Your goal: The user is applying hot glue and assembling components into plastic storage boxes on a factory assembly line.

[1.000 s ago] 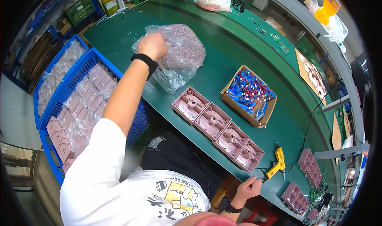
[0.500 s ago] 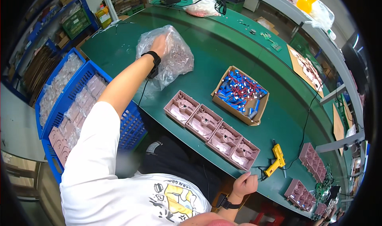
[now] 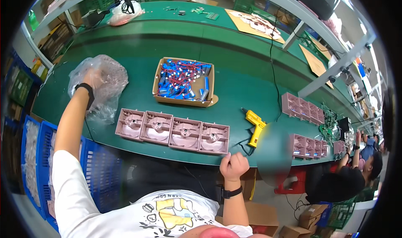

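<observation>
A clear plastic bag [image 3: 113, 72] lies at the left of the green bench, and its contents are hard to make out. My left hand [image 3: 94, 77] reaches into it, its fingers hidden by the crinkled plastic. Along the front edge runs a row of several pink plastic housings [image 3: 184, 133], open side up, with round fittings inside. My right hand [image 3: 234, 167] is curled into a fist at the bench edge, thumb up beside the row's right corner; nothing shows in it. Behind the row stands a cardboard box [image 3: 184, 100] of blue battery packs [image 3: 176, 81] with red wires.
A yellow glue gun [image 3: 255, 129] with a cord lies right of the row. More pink housings [image 3: 303, 108] and green circuit boards [image 3: 331, 125] are farther right, near other people [image 3: 351, 167]. Blue crates [image 3: 102, 162] stand below the bench's left edge. A metal frame [image 3: 335, 66] crosses the right side.
My view has turned to the right, so the bench things appear farther left. The left hand is still in the bag, and my right fist remains by the row's right end.
</observation>
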Demonstrator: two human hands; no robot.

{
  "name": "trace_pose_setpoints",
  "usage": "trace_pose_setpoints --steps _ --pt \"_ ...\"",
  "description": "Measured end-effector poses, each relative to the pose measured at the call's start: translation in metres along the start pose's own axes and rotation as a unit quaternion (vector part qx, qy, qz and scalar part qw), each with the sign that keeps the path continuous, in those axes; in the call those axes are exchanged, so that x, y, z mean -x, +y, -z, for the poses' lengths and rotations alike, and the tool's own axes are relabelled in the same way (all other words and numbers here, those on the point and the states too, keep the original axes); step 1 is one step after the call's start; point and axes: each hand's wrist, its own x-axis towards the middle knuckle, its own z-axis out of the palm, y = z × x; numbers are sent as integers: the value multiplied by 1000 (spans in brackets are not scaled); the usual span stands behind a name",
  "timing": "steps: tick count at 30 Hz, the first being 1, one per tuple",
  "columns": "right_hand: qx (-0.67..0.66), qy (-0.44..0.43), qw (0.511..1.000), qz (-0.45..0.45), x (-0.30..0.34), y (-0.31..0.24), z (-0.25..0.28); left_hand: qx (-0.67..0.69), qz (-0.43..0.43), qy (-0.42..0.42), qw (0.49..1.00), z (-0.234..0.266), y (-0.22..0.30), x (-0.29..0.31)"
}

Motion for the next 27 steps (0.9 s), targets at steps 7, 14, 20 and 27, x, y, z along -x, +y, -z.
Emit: trace_pose_setpoints --steps 7,14,20,27 --pt "2 -11 1000 14 1 0 -8 341 11 172 924 19 -37 18" --pt "25 -9 999 19 10 10 1 560 122 149 806 20 -8 12" --pt "14 -22 999 26 3 3 -2 842 178 20 509 25 -32 43" --pt "20 -6 1000 17 12 7 -4 866 217 187 409 32 41 117"
